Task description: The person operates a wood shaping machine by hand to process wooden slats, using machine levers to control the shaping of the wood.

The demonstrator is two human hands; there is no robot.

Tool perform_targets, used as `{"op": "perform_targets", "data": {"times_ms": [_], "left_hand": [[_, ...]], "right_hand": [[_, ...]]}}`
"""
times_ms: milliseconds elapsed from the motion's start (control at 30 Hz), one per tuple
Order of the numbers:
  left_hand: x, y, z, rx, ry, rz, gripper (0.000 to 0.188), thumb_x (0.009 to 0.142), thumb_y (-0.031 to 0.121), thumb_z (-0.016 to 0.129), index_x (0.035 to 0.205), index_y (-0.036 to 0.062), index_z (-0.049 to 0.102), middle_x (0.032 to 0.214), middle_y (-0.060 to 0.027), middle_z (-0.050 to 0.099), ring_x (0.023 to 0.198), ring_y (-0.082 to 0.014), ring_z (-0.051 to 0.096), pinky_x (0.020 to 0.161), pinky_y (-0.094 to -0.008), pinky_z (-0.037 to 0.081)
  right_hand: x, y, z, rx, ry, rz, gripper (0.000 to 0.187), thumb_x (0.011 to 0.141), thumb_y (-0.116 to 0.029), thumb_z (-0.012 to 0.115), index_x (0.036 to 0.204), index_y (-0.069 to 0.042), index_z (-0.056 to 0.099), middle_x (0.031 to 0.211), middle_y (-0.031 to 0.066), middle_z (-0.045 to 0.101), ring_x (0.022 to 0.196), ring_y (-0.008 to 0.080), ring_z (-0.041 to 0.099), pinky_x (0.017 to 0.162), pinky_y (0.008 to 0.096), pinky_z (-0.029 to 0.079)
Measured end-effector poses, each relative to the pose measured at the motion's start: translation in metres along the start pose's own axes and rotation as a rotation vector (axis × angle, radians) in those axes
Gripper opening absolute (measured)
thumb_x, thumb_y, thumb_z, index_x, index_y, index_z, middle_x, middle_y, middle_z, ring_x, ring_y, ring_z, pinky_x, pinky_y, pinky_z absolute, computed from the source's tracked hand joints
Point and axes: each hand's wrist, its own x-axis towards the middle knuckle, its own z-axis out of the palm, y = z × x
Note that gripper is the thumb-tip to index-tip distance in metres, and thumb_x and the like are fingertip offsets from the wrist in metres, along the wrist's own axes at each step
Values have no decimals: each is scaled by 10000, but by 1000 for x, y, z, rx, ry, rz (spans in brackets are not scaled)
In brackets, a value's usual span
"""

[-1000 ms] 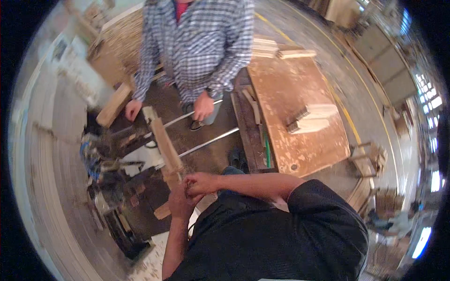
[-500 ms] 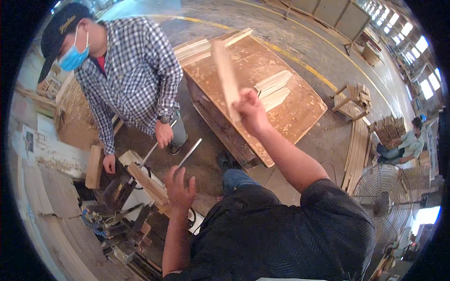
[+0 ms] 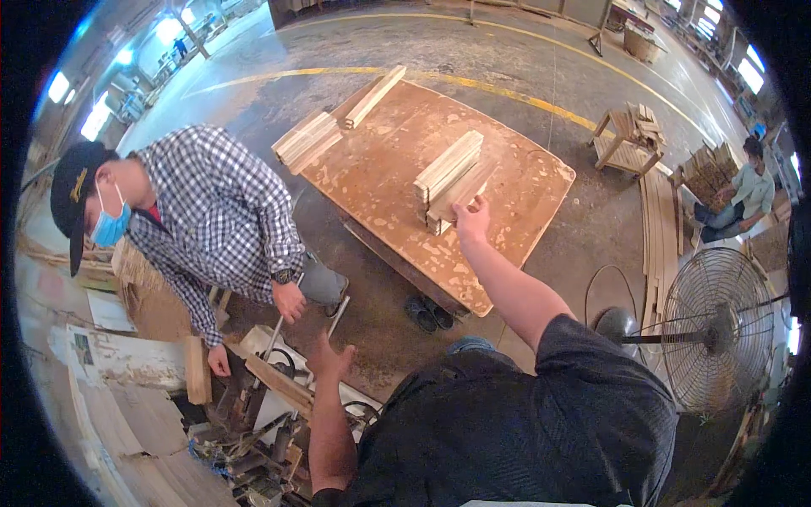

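Observation:
My right hand (image 3: 473, 218) reaches out to a stack of short wooden slats (image 3: 446, 169) on a low plywood board (image 3: 380, 177). Its fingers are closed on a slat (image 3: 473, 182) that lies slanted across the stack's near side. My left hand (image 3: 329, 359) hovers open, fingers apart, over a woodworking machine (image 3: 262, 422), next to a wooden piece (image 3: 283, 384) resting on it. Across the machine a person in a checked shirt (image 3: 220, 220) grips a metal lever (image 3: 274, 334) with one hand and rests the other on a wooden block (image 3: 198, 372).
A second pile of slats (image 3: 308, 139) and a single long slat (image 3: 376, 95) lie at the board's far edge. Sandals (image 3: 427, 313) sit beside the board. A floor fan (image 3: 718, 329) stands at my right. Long planks (image 3: 659, 220), wooden frames (image 3: 629, 139) and a seated person (image 3: 743, 190) are further right.
My right hand, which held a slat raised in the air, has swung it down onto the stack on the board. My left hand left the piece on the machine and opened.

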Motion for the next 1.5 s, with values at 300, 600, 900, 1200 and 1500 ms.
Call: {"op": "perform_targets", "data": {"times_ms": [300, 600, 900, 1200, 1500], "left_hand": [[0, 1, 11, 87, 100, -46, 906, 715, 521, 770, 1427, 92, 407, 1375, -192, 486, 1223, -381, 499, 1010, -548, 380], [10, 5, 15, 136, 162, -61, 889, 665, 528, 808, 1361, 102, 453, 1305, -179, 520, 1190, -376, 518, 971, -503, 435], [16, -8, 28, 121, 199, -81, 871, 682, 462, 821, 1386, 138, 424, 1305, -169, 501, 1230, -368, 476, 958, -593, 402], [18, -1, 22, 25, 156, -103, 836, 699, 441, 806, 1381, 147, 421, 1298, -172, 495, 1227, -392, 472, 954, -573, 405], [20, -3, 29, 101, 182, -91, 845, 691, 463, 810, 1365, 123, 429, 1293, -181, 497, 1207, -388, 484, 949, -538, 428]], "right_hand": [[8, -1, -1, -375, -203, 29, 605, 824, -167, 682, 1364, -18, 451, 994, 126, 636, 823, 200, 658, 683, 340, 544], [127, -1, -24, -624, 84, -311, 711, 803, -292, 727, 1376, 21, 445, 1289, 240, 528, 1222, 369, 498, 1035, 426, 415], [165, -49, -49, -981, -500, -343, 869, 753, -465, 792, 1406, -23, 427, 1390, 222, 469, 1255, 349, 509, 1042, 403, 440], [169, -46, -52, -847, -429, -403, 668, 835, -454, 726, 1297, -7, 547, 1231, 205, 599, 1110, 337, 585, 955, 411, 469], [189, -16, -56, -793, -315, -486, 643, 863, -411, 694, 1340, -26, 504, 1293, 212, 556, 1190, 371, 534, 1000, 437, 442]]}}
